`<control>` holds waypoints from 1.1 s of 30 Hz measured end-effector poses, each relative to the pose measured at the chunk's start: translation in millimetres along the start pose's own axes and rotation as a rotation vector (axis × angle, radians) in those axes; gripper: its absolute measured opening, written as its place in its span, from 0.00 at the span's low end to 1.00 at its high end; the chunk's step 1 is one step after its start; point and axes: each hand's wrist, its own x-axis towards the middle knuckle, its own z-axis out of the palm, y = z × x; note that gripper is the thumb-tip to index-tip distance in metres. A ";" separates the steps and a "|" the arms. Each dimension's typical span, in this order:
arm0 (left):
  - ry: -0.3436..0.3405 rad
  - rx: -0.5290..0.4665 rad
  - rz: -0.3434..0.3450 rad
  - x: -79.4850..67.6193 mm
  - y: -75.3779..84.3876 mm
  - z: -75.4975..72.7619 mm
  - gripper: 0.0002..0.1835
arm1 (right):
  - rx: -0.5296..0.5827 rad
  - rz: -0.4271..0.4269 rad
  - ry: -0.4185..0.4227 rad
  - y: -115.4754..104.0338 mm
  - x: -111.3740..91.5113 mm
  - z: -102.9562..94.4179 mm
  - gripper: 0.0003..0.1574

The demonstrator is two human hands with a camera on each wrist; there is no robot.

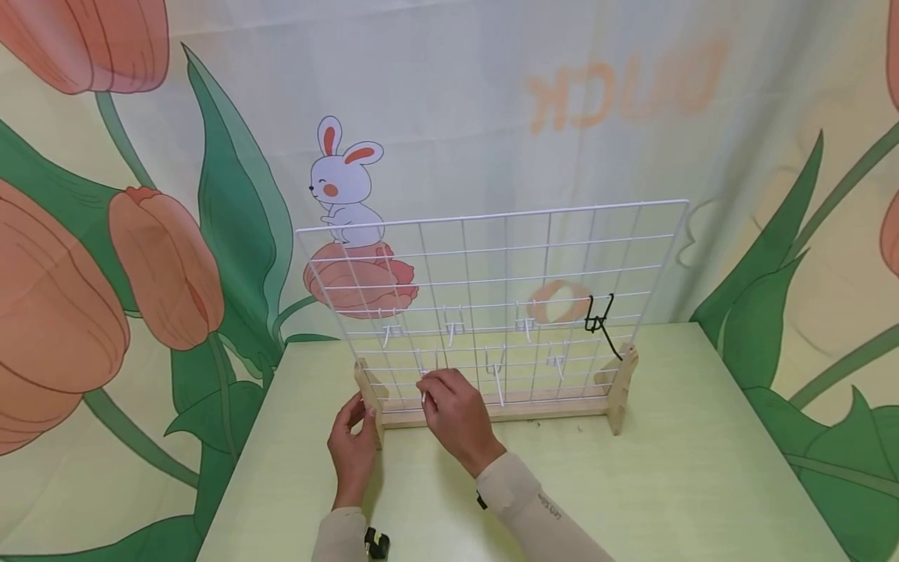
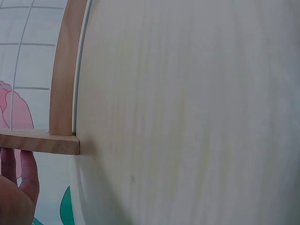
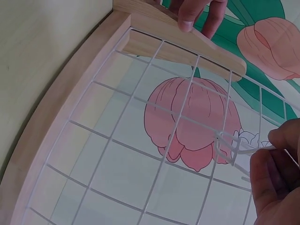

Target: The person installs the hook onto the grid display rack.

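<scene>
A white wire grid panel stands upright in a wooden stand on the table. My left hand holds the stand's left end piece, its fingers against the outer face and the thumb at the edge. My right hand pinches the prong of a white hook between thumb and index finger, low on the grid's left part. The hook's bracket is at the grid wires. In the head view my right hand hides most of that hook.
Several other white hooks hang on the grid, among them one at the middle and one in the upper row. A black hook hangs at the right. Behind the table is a printed curtain.
</scene>
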 end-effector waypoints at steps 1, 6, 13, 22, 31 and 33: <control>-0.001 -0.001 0.004 0.1 -0.4 0.0 0.20 | -0.003 0.000 -0.005 0.3 -0.9 0.3 0.07; -0.004 0.005 0.014 0.1 -2.0 0.4 0.20 | -0.028 -0.008 -0.025 2.1 -4.9 0.5 0.07; -0.001 0.000 0.015 1.2 -2.1 0.4 0.20 | -0.043 -0.014 -0.032 4.2 -8.4 0.6 0.09; -0.009 0.015 0.010 -0.6 -1.0 1.2 0.19 | -0.031 -0.001 -0.028 5.8 -12.4 1.2 0.10; -0.010 0.016 0.004 0.8 -1.8 3.3 0.19 | -0.038 0.027 -0.034 4.9 -13.6 -3.4 0.13; -0.005 0.018 0.005 0.6 -1.1 3.8 0.19 | -0.033 0.039 -0.037 3.5 -14.3 -6.4 0.15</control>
